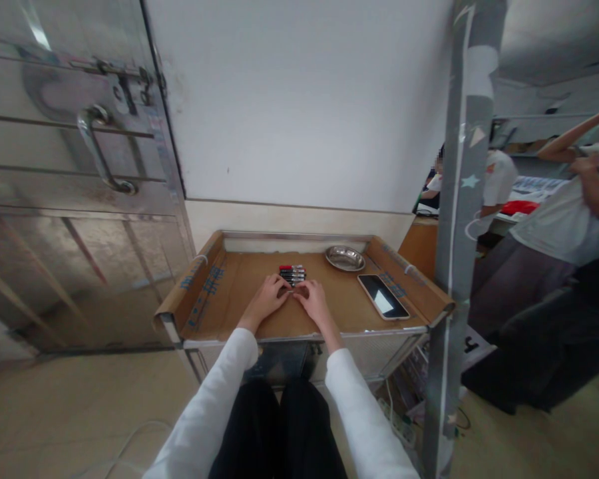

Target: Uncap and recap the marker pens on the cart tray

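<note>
A short row of marker pens (292, 275), a red one at the far end and dark ones nearer, lies side by side on the brown cardboard tabletop (249, 269). My left hand (270, 297) and my right hand (313, 301) rest just on the near side of the pens. Their fingers curl towards each other, with the fingertips almost meeting. Something thin and small seems to sit between the fingertips, but the fingers cover most of it and its kind cannot be made out.
A shallow metal bowl (345, 258) stands at the back right of the table, with a phone (383, 297) in front of it. Cardboard flaps edge both sides. A grey post (459, 219) rises at the right; people stand beyond. A metal door (70, 179) is at left.
</note>
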`<state>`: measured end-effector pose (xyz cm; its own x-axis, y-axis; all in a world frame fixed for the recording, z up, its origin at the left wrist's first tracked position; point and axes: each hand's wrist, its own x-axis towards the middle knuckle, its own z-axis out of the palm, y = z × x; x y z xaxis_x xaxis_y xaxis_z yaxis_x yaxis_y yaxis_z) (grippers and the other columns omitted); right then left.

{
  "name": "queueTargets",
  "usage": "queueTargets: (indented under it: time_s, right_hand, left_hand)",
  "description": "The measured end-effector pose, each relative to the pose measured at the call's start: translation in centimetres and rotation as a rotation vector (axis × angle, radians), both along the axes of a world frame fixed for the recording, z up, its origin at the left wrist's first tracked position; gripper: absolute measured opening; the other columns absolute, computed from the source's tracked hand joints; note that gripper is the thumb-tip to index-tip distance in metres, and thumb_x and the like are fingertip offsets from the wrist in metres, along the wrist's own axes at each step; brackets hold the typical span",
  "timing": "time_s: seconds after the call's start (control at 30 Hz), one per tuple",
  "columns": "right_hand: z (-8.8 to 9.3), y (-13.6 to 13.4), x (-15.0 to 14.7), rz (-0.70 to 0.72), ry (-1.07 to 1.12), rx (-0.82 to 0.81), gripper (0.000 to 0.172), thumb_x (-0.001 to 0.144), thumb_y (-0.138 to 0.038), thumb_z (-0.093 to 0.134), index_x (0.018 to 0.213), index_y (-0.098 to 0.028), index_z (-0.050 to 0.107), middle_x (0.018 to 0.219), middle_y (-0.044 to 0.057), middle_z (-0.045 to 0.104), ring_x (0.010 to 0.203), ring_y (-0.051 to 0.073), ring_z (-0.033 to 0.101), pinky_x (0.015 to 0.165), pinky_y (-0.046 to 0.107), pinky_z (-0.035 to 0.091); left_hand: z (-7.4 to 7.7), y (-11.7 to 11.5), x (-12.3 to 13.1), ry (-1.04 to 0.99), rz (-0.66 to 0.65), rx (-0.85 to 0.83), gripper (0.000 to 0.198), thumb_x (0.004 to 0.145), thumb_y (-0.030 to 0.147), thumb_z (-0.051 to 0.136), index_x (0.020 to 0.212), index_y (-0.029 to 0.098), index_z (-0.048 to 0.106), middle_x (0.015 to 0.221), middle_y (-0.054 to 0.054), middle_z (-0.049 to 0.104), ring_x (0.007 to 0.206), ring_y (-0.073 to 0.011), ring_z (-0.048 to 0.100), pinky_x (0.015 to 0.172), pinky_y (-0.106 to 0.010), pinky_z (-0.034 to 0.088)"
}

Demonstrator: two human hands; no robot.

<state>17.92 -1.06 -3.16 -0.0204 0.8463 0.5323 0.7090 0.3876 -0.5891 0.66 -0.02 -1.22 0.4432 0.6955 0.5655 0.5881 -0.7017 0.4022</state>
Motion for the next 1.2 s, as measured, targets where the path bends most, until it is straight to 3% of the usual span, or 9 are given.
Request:
queueTargets:
  time_s: [0.2, 0.47, 0.67, 0.73, 0.87, 0.93, 1.2]
  right_hand:
    - [0.1, -0.4, 0.1, 0.038, 0.086, -0.023, 0.006, 0.074, -0.015, 0.063, 0.078, -0.019, 0.062, 0.079, 0.003, 0.06, 0.07, 0.016, 0.056, 0.07, 0.029, 0.045]
    - [0.7, 0.8, -0.5, 0.116, -0.011, 0.026, 0.016, 0.077, -0.005, 0.051, 0.075, -0.018, 0.061, 0.084, 0.005, 0.06, 0.084, 0.018, 0.057, 0.08, 0.031, 0.044]
    - [0.8, 0.8, -0.3, 0.019, -0.038, 0.076, 0.019, 0.081, -0.008, 0.046, 0.087, -0.019, 0.061, 0.095, 0.007, 0.058, 0.093, 0.019, 0.054, 0.085, 0.032, 0.042]
    - [0.7, 0.8, 0.0, -0.073, -0.039, 0.087, 0.02, 0.083, -0.01, 0.043, 0.092, -0.018, 0.06, 0.097, 0.009, 0.058, 0.095, 0.02, 0.053, 0.086, 0.032, 0.041]
    - [0.1, 1.2, 0.5, -0.329, -0.038, 0.046, 0.028, 0.083, -0.006, 0.035, 0.092, -0.013, 0.061, 0.092, 0.012, 0.061, 0.091, 0.021, 0.052, 0.085, 0.033, 0.038]
    - [-0.1, 1.5, 0.6, -0.415, -0.055, 0.023, 0.029, 0.081, -0.004, 0.035, 0.09, -0.012, 0.062, 0.089, 0.013, 0.061, 0.089, 0.022, 0.052, 0.084, 0.033, 0.038]
    - [0.3, 1.0, 0.5, -0.43, -0.159, -0.062, 0.029, 0.08, -0.005, 0.038, 0.092, -0.012, 0.063, 0.094, 0.014, 0.062, 0.094, 0.022, 0.053, 0.083, 0.03, 0.036]
  left_hand:
    - [-0.4, 0.6, -0.1, 0.026, 0.027, -0.033, 0.01, 0.083, 0.026, 0.055, 0.085, 0.018, 0.061, 0.094, -0.006, 0.054, 0.094, -0.021, 0.049, 0.087, -0.037, 0.044]
    - [-0.8, 1.2, -0.1, 0.031, 0.098, -0.021, 0.006, 0.083, 0.018, 0.051, 0.087, 0.018, 0.056, 0.094, -0.006, 0.052, 0.094, -0.0213, 0.048, 0.086, -0.036, 0.043]
    - [-0.4, 1.0, 0.1, 0.064, 0.154, 0.015, 0.008, 0.084, 0.019, 0.048, 0.085, 0.018, 0.057, 0.093, -0.007, 0.053, 0.094, -0.0209, 0.049, 0.086, -0.034, 0.043]
    - [-0.2, 0.9, 0.2, 0.105, 0.268, 0.044, 0.013, 0.086, 0.02, 0.045, 0.085, 0.016, 0.057, 0.091, -0.008, 0.054, 0.092, -0.0219, 0.051, 0.085, -0.035, 0.042]
    - [-0.2, 0.8, 0.3, 0.166, 0.735, 0.054, 0.029, 0.09, 0.025, 0.033, 0.089, 0.009, 0.057, 0.091, -0.017, 0.057, 0.091, -0.0272, 0.052, 0.08, -0.039, 0.042]
    - [-0.4, 0.7, 0.3, 0.188, 0.895, 0.039, 0.032, 0.09, 0.024, 0.031, 0.091, 0.006, 0.057, 0.093, -0.02, 0.057, 0.092, -0.0292, 0.053, 0.079, -0.04, 0.041]
    - [-0.3, -0.1, 0.2, 0.266, 0.923, 0.01, 0.029, 0.086, 0.013, 0.031, 0.096, 0.005, 0.056, 0.097, -0.019, 0.059, 0.096, -0.0292, 0.054, 0.08, -0.038, 0.042]
